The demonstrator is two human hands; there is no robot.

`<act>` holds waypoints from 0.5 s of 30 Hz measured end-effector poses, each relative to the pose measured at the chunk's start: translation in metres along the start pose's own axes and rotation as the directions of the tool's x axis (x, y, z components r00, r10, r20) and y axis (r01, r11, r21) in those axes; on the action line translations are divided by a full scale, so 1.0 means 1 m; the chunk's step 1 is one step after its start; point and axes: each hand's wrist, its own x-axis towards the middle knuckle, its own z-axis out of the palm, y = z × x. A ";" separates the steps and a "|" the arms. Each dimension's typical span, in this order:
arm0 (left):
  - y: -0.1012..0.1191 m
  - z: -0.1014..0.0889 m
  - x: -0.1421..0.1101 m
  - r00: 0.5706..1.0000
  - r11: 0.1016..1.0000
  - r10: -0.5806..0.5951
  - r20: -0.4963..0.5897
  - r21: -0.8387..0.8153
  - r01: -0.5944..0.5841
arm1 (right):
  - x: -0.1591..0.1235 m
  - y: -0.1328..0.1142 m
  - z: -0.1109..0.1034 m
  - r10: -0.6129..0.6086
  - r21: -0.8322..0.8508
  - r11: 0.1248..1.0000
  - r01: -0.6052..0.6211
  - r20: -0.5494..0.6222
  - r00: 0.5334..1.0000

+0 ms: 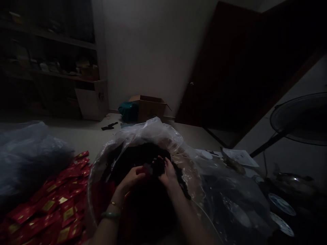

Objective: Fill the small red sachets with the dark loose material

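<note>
The room is dim. My left hand (133,177) is closed on a small red packet (147,169) held over a large clear plastic bag (153,134) full of dark loose material (138,156). My right hand (167,173) is cupped right beside it, fingers curled round a clump of the dark material at the packet's mouth. A green bangle and a thin gold bracelet sit on my left wrist. Both forearms reach in from the bottom edge.
A heap of red packets with gold labels (53,207) lies at the left, beside a bluish plastic bag (28,153). A cardboard box (149,107) and teal bag stand by the far wall. A fan (301,119), papers and dishes (281,204) are at the right.
</note>
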 end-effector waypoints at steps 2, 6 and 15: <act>-0.002 0.004 0.002 1.000 0.999 0.001 0.013 0.032 -0.001 | -0.003 -0.006 0.007 0.013 0.073 0.997 -0.013 -0.002 1.000; -0.012 0.006 0.010 1.000 0.991 0.015 -0.019 0.136 -0.012 | -0.011 -0.015 0.023 -0.157 -0.039 0.987 0.157 -0.007 0.988; -0.019 0.003 0.016 0.984 0.977 0.097 -0.149 0.204 -0.066 | -0.037 -0.012 0.059 -0.336 -0.295 0.875 0.384 0.203 0.920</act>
